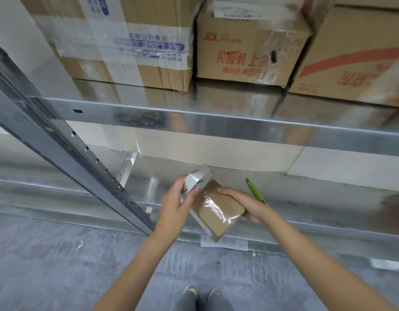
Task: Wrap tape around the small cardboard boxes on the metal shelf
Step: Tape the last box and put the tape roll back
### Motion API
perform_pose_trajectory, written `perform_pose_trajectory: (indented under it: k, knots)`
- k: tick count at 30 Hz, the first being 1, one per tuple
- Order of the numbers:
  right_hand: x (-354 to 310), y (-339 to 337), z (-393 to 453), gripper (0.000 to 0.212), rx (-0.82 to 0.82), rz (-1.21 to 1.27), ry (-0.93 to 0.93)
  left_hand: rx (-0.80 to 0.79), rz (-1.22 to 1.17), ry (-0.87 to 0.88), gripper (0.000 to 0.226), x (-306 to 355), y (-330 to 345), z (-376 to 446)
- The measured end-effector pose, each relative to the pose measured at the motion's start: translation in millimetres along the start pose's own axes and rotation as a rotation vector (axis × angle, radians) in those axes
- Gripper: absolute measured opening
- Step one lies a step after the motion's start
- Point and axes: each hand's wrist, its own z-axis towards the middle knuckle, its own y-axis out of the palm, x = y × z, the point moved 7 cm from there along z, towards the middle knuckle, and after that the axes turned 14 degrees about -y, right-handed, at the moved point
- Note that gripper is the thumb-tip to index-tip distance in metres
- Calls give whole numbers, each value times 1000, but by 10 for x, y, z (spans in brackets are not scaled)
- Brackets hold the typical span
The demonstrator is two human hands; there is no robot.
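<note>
The metal shelf (328,194) (lower level) carries a green utility knife (255,191); big cardboard cartons (250,48) sit above.

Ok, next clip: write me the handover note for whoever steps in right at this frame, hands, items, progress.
Left hand grips the clear tape roll, held against the box's far end.
Right hand holds the small cardboard box by its right side, above the lower metal shelf.
Done: clear tape already shows across the box's top and near end.
Left: finish this wrap and cut the tape; the green utility knife lies on the shelf just right of the box. No other small boxes are in view.
</note>
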Motion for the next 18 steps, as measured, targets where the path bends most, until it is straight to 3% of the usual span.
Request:
perform_pose_trajectory:
  k: [2,6,8,12,16,18]
  knots:
    - [-185,-51,18,64,63,-225,-113,-17,11,1,13,34,61,74]
    - [-563,223,-1,131,98,-802,-402,-20,50,27,24,87,113,127]
    - [-536,315,2,130,118,-915,-421,-17,45,15,25,86,105,145]
    - [-477,290,-47,102,253,-948,-469,-79,105,-18,20,126,65,193]
    - [-421,294,-21,119,195,-990,-432,-69,294,76,23,160,-129,144]
    - [-430,277,-6,123,172,-996,-408,-31,380,58,37,96,-283,52]
